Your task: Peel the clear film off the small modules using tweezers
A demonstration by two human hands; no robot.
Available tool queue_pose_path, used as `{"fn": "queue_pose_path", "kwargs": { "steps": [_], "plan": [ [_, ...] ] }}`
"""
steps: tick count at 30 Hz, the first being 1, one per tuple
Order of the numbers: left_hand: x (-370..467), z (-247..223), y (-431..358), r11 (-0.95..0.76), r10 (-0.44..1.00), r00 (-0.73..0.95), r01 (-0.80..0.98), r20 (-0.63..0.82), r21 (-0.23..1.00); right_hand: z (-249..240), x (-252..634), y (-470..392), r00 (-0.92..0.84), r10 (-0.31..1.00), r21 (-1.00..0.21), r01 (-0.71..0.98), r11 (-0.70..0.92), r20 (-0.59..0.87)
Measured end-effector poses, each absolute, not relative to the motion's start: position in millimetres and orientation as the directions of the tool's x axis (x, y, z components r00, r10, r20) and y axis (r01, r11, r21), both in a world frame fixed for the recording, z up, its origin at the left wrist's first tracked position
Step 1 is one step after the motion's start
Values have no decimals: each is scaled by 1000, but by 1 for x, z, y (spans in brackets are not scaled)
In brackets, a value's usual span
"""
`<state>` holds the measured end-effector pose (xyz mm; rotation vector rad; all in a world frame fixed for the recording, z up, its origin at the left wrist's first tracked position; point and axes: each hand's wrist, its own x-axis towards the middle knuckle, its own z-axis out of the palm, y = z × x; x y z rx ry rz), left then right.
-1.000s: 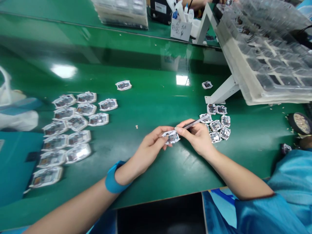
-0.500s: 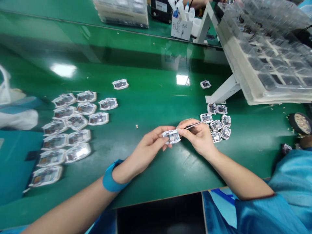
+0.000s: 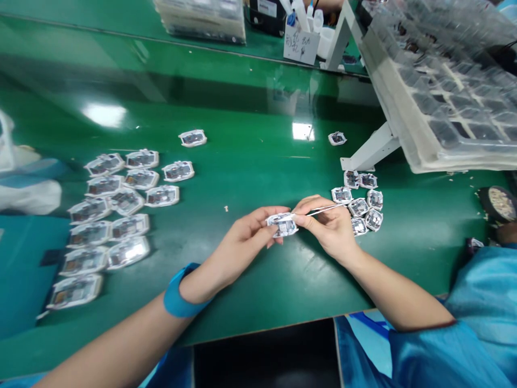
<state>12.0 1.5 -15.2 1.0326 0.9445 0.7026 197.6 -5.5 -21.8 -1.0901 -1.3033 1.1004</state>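
Above the green table, my left hand (image 3: pixel 252 234) holds a small white-framed device (image 3: pixel 284 226) with its inner parts facing up. My right hand (image 3: pixel 327 223) is closed around metal tweezers (image 3: pixel 323 209), and its fingertips meet the device's upper right edge. The tweezers' tips are too small to make out. Several similar devices (image 3: pixel 129 228) lie in rows at the left. A smaller cluster of them (image 3: pixel 358 207) sits just beyond my right hand, and a single one (image 3: pixel 336 138) lies farther back.
A raised tray of clear compartments (image 3: pixel 456 108) stands on a white bracket (image 3: pixel 374 146) at the right. Behind are a labelled white holder (image 3: pixel 301 47) and stacked trays (image 3: pixel 202 20). A black dish (image 3: pixel 501 203) is at the right edge, a teal folder (image 3: pixel 26 269) at the left.
Both hands keep their hold, with the device shifted very slightly left. The tweezers' shafts now appear farther apart. The lone devices at the back appear slightly farther left.
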Motion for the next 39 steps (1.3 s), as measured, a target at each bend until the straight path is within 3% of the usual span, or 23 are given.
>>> {"fn": "queue_pose_path", "kwargs": {
  "steps": [8,17,28,33,36,39],
  "plan": [
    [15,-12,1,362,862,397,-47,-316,931,-27,196,-7,-4,993,-993,6,122,122],
    [16,-7,2,483,850,360,-236,-386,843,-25,195,-8,111,990,-996,16,85,87],
    [19,-9,0,433,867,335,-141,-369,890,-26,191,-8,47,994,-995,-20,96,95],
    [17,-12,1,444,864,335,-154,-376,883,-23,193,-10,-24,956,-951,96,293,292],
    [16,-12,1,455,858,329,-130,-395,881,-20,196,-12,-88,871,-845,214,490,483],
    [16,-10,2,472,850,324,-116,-416,874,-17,198,-13,-148,804,-748,301,591,575]
  ]
}}
